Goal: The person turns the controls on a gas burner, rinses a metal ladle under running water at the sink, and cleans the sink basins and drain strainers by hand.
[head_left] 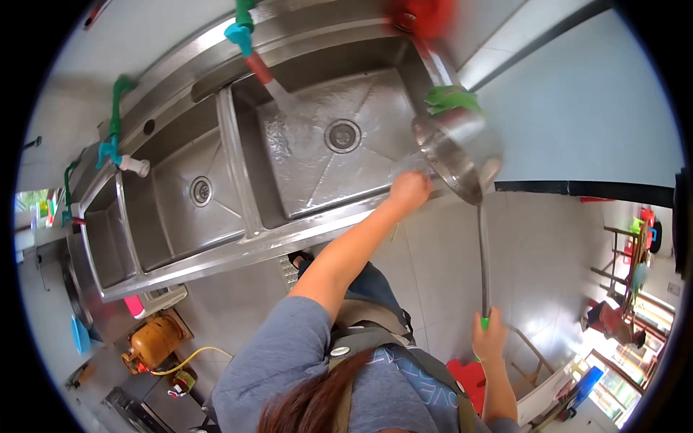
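A large metal ladle [451, 159] with a long handle is tilted over the right end of the sink, its bowl partly blurred. My right hand [490, 335] is wrapped round the green-banded end of that handle, near my body. At the sink's front rim, my left hand [411, 189] is curled closed beside the bowl; what its fingers hold, if anything, is hidden. Water runs from a tap [258, 66] with a red end into the right-hand steel basin [317, 184], and a thin sheet of it spreads round the drain [342, 136].
Another basin [162, 209] lies to the left, under a green tap [115, 137]. A crumpled green item [451, 99] and a blurred red object [426, 16] sit at the sink's right end. An orange gas cylinder [155, 342] stands on the floor at left. A pale blue surface [577, 108] is at right.
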Tool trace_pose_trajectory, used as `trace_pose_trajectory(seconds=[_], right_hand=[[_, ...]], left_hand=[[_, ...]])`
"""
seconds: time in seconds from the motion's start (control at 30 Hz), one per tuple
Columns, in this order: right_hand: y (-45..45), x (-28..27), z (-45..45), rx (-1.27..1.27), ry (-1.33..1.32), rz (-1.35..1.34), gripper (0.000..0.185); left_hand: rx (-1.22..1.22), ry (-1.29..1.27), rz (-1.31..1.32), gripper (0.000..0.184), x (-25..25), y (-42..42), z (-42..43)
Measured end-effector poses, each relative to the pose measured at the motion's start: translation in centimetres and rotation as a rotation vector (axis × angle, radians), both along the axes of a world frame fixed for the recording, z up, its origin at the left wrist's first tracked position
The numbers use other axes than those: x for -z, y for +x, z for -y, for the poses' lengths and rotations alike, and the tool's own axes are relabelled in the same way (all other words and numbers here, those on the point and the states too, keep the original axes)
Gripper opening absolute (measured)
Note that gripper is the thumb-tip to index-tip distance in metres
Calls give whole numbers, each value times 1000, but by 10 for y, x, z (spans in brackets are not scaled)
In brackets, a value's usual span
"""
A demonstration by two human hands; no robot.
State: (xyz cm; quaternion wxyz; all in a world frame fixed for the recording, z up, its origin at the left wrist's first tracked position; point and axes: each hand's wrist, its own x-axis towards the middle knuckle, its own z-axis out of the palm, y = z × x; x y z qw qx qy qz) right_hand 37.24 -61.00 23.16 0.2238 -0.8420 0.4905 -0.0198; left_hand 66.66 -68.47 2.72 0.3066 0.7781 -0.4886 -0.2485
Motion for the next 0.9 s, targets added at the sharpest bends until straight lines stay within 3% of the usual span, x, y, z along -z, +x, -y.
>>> trace_pose_trajectory(seconds=[0.1, 0.17, 0.23, 0.27, 0.33, 0.43, 0.53, 0.6, 0.67, 0.7, 0.73, 0.8, 0.87, 0.9], right_hand=[[5, 17, 8, -211, -125, 29, 17], [12, 25, 19, -309, -240, 56, 16], [23, 28, 30, -372, -322, 95, 14], [29, 29, 35, -380, -345, 121, 14], [47, 29, 39, -334, -351, 155, 13], [83, 21, 36, -242, -290, 219, 13], [117, 13, 34, -286, -246, 353, 15], [137, 14, 32, -326, -247, 437, 16], [154, 23, 29, -341, -344, 491, 18], [163, 25, 26, -355, -387, 521, 19], [174, 22, 18, -398, -340, 551, 20], [197, 16, 0, -483, -247, 609, 21], [214, 21, -22, -559, -112, 565, 20], [225, 23, -35, -619, -75, 543, 20]], left_hand=[[-139, -167, -3, 24, 28, 44, -39], [-264, -427, -8, 26, 45, 78, -68], [-390, -343, -106, 27, 94, 109, -88], [-454, -302, -156, 28, 83, 123, -99], [-549, 76, 5, 27, 34, 140, -141], [-936, -136, -606, 23, -13, 154, -180], [-1097, -120, -426, 21, -38, 165, -216], [-1101, -239, -108, 25, -20, 176, -242], [-1131, -293, 145, 32, -39, 184, -270], [-1219, -269, -132, 46, -31, 192, -285], [-1251, -232, -143, 56, -60, 189, -296], [-1291, -270, -190, 60, -78, 185, -317], [-1375, -382, -588, 58, -76, 184, -338], [-1348, -362, -413, 54, -71, 181, -350]])
